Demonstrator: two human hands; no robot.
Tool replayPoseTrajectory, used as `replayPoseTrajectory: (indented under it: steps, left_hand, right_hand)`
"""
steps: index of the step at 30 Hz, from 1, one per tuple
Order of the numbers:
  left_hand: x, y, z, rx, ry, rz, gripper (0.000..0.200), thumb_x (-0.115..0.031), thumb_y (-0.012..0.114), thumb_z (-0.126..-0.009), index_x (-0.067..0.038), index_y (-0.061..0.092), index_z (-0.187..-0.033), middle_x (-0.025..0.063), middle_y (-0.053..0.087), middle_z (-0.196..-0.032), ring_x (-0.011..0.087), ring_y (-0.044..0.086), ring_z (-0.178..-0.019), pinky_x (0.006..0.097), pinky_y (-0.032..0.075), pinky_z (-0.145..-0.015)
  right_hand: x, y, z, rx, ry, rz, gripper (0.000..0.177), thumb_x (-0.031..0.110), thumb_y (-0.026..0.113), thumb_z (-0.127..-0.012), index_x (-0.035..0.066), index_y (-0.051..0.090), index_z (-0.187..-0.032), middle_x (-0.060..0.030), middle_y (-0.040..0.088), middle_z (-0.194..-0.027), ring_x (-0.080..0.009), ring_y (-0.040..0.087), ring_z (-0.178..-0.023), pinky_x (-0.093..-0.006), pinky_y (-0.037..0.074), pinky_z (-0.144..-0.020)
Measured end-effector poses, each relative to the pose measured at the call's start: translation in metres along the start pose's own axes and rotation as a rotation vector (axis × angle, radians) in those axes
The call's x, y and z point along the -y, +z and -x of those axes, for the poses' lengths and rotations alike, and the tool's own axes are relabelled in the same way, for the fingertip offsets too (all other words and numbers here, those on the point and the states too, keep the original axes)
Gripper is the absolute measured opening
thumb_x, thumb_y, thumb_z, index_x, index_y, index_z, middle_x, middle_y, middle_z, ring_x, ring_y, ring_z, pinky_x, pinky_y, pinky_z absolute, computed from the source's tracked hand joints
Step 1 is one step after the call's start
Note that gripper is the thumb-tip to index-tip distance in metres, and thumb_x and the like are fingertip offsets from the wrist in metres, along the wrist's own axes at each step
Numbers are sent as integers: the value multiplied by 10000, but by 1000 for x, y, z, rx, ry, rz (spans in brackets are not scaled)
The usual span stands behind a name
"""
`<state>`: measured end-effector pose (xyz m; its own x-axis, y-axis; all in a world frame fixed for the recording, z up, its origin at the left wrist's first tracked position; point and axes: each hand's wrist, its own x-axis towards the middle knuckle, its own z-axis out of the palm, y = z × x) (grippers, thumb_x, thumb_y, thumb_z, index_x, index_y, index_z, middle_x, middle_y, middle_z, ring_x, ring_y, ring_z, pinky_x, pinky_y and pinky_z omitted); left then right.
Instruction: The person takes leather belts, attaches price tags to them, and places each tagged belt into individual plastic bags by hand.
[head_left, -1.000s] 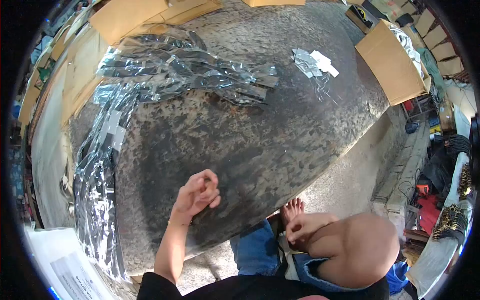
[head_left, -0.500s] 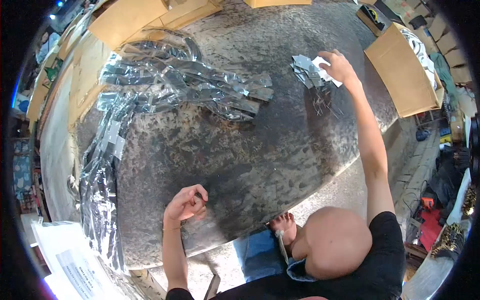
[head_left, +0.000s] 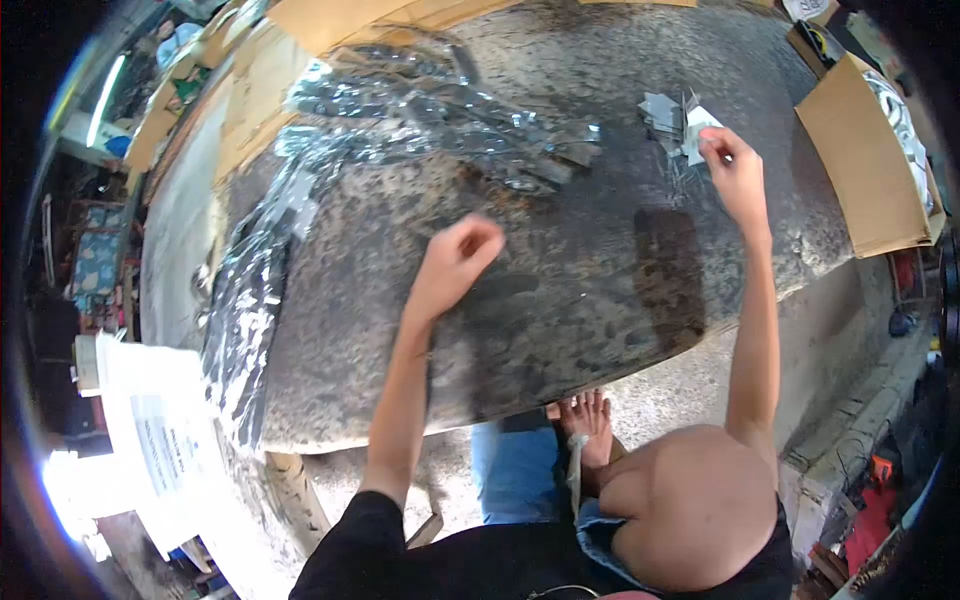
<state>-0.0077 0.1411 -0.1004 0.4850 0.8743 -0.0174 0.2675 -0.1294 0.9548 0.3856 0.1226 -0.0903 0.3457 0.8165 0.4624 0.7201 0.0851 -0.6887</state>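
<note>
My right hand (head_left: 738, 182) is over the far right of the worn dark table, thumb and fingers pinching a white card tag (head_left: 697, 128) raised at one edge. Beside and under it lies a small pile of grey tags (head_left: 660, 112) with thin dark strings trailing toward me. Above the middle of the table is my left hand (head_left: 455, 262), slightly blurred, its fingers curled against the thumb. Whatever these fingers may hold is too small to make out. Dark belt-like strips (head_left: 430, 120) in shiny clear plastic lie beyond the left hand.
More plastic-wrapped strips (head_left: 245, 330) run down the table's left side. An open cardboard box (head_left: 865, 165) with white contents stands at the right edge. Other cardboard (head_left: 330, 25) lines the far left. A person's bald head (head_left: 690, 510) and bare foot or hand (head_left: 588, 425) are at the near edge.
My left hand has moved up and right over the table. My right hand has drawn a white tag slightly away from the pile. The whole view has shifted.
</note>
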Motion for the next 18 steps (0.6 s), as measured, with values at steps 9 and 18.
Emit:
replayPoseTrajectory:
  steps: [9, 18]
  left_hand:
    - [-3, 10, -104, -142, 524, -684, 305, -103, 661, -781, -30, 586, -1068, 146, 574, -1128, 336, 535, -1089, 420, 441, -929]
    - [-7, -18, -190, -221, 460, -1112, 476, -7, 591, -726, -38, 554, -1200, 162, 604, -1157, 349, 576, -1075, 432, 496, -888]
  right_hand:
    - [35, -6, 64, 360, 59, -19, 159, 107, 637, -854, -20, 666, -944, -135, 670, -772, -168, 593, -646, -309, 471, -624]
    - [53, -3, 71, 696, 96, -34, 179, 102, 669, -800, -9, 672, -941, -160, 670, -789, -254, 643, -705, -351, 495, -658]
